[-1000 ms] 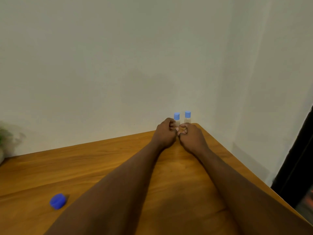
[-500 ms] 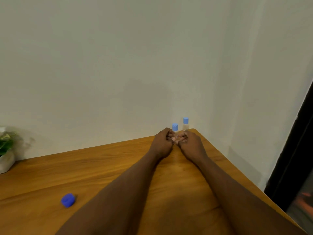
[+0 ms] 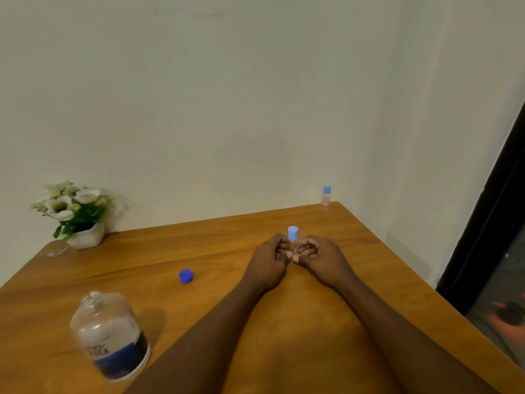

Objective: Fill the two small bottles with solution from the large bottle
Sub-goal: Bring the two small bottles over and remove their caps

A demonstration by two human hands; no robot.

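We have drawn one small clear bottle with a pale blue cap off the far corner and toward the middle of the brown wooden surface; a second ago it stood there beside its twin. The second small clear bottle, capped the same, remains upright at that far right corner, close to the plain off-white wall.

A dark frame runs down the right edge of the room. At the far left of the surface stands a white pot of white flowers.

The nearer small bottle is upright with its cap on. Our left hand and right hand close on it from either side, each grip curled round its body, thumbs meeting in front.

A large clear plastic bottle with a blue label stands uncapped at the near left, well apart from our hands. A loose dark blue round cap lies between it and the left hand.

Our fingers hide most of the held bottle's body, so we cannot tell its fill level. The large bottle is blurred and its label is unreadable.
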